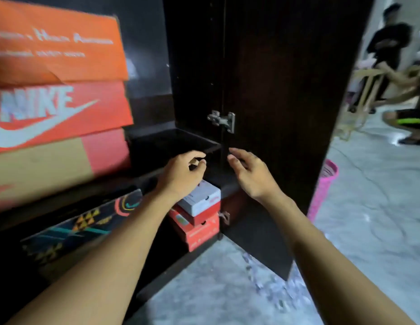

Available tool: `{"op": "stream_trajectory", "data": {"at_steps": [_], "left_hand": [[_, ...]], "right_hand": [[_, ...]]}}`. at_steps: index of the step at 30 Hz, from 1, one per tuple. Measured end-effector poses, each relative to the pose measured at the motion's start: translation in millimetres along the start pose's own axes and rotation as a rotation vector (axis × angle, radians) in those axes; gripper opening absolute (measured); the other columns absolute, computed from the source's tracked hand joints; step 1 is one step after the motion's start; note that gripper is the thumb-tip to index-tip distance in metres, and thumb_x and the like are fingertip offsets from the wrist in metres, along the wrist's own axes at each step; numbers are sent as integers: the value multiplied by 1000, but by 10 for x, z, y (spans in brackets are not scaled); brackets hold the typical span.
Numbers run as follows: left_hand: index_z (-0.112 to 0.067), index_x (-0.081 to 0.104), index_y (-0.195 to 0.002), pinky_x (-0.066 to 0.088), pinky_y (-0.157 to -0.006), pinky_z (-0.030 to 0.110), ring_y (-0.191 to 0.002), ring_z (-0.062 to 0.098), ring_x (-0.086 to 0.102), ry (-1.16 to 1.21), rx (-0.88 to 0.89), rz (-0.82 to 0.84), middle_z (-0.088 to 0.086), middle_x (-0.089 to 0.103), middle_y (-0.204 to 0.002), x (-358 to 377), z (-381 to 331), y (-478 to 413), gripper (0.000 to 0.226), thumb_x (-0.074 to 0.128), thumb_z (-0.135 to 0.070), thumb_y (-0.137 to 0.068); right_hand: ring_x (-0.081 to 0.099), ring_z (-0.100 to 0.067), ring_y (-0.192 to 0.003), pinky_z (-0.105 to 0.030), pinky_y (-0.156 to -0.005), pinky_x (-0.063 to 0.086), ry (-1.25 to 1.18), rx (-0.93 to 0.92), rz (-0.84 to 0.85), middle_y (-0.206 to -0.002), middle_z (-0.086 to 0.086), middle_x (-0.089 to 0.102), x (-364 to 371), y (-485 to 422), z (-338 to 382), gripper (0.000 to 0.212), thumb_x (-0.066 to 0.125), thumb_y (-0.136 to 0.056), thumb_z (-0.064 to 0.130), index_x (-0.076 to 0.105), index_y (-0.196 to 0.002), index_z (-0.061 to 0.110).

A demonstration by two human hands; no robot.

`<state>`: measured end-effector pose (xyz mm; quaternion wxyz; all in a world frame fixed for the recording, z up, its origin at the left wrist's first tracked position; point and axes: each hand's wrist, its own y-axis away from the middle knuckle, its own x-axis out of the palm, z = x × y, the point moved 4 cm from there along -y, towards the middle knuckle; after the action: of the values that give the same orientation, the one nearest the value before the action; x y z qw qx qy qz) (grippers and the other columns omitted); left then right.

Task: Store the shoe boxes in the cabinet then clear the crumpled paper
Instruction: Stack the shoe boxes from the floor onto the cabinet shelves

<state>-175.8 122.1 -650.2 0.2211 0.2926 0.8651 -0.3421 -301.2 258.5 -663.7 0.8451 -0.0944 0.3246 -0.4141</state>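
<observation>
A black shoe box (174, 141) lies on the middle shelf of the dark cabinet (195, 66). My left hand (183, 177) is at the box's front right corner with its fingers curled against the edge; whether it grips the box is unclear. My right hand (249, 177) hovers just right of that corner, fingers apart, holding nothing. Beside the black box stand an orange box (56, 43), a red Nike box (61, 111) and a tan and pink box (63, 163). No crumpled paper is in view.
On the bottom shelf lie a dark patterned box (82, 226) and a white box (200, 199) on red boxes (199, 231). The open cabinet door (286, 113) stands on the right. Behind it is a pink basket (324, 188). People (389, 48) and a chair (368, 90) are far right.
</observation>
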Motion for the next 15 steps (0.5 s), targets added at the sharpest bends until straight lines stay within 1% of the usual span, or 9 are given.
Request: {"op": "stream_trajectory", "data": {"at_steps": [3, 5, 6, 7, 8, 9, 10, 13, 15], "left_hand": [[-24, 72, -107, 53, -87, 34, -93, 17, 68, 47, 43, 145, -4, 72, -89, 711, -295, 282, 24, 62, -33, -88], [-27, 71, -108, 52, -83, 30, -92, 14, 67, 65, 81, 241, -10, 70, -88, 1170, -514, 484, 24, 61, -38, -88], [-29, 71, -108, 51, -80, 27, -90, 12, 67, 69, 96, 284, -11, 70, -88, 1387, -632, 585, 22, 60, -38, -90], [-29, 71, -107, 51, -79, 26, -88, 10, 67, 85, 108, 323, -11, 71, -88, 1601, -747, 685, 20, 60, -36, -91], [-29, 72, -105, 51, -80, 27, -87, 10, 68, 106, 128, 364, -9, 72, -88, 1814, -879, 797, 18, 60, -33, -92], [-26, 73, -104, 52, -81, 27, -90, 11, 68, 140, 144, 406, -7, 73, -90, 2040, -1013, 917, 17, 61, -30, -92], [-23, 73, -104, 51, -83, 25, -94, 12, 68, 160, 149, 442, -5, 73, -94, 2187, -1092, 1008, 17, 61, -27, -93], [-12, 72, -106, 44, -81, 21, -101, 15, 66, 236, 157, 577, -1, 69, -98, 2758, -1464, 1355, 17, 60, -17, -94], [-12, 71, -106, 44, -79, 21, -100, 17, 66, 285, 200, 674, -1, 68, -97, 3149, -1755, 1628, 16, 60, -16, -94]], "right_hand": [[63, -14, -111, -22, -96, 45, 98, 93, -41, -132, -3, 60, -481, 642, -580, 40, 52, -101, 34, 58, -136, 17], [63, -15, -112, -20, -91, 44, 146, 146, -74, -131, -3, 62, -816, 1018, -925, 40, 52, -101, 34, 57, -136, 16], [62, -16, -113, -20, -91, 45, 155, 178, -93, -129, -3, 63, -980, 1194, -1091, 40, 52, -101, 34, 58, -136, 16], [63, -16, -113, -25, -94, 47, 167, 214, -112, -129, -3, 63, -1141, 1373, -1242, 40, 52, -100, 35, 58, -135, 17], [63, -17, -112, -32, -97, 49, 179, 252, -135, -130, -4, 63, -1303, 1556, -1392, 39, 52, -100, 37, 59, -134, 19], [63, -18, -111, -38, -98, 50, 199, 294, -159, -131, -4, 62, -1471, 1768, -1523, 40, 52, -99, 39, 59, -134, 21], [64, -18, -111, -40, -99, 50, 215, 319, -178, -133, -3, 61, -1566, 1916, -1619, 40, 52, -98, 42, 60, -133, 23], [63, -15, -113, -37, -99, 49, 289, 436, -273, -135, 0, 59, -2036, 2536, -1935, 38, 52, -98, 43, 59, -132, 27], [63, -13, -114, -36, -98, 49, 347, 530, -372, -135, 1, 59, -2384, 3008, -2138, 37, 51, -99, 43, 59, -131, 28]]}}
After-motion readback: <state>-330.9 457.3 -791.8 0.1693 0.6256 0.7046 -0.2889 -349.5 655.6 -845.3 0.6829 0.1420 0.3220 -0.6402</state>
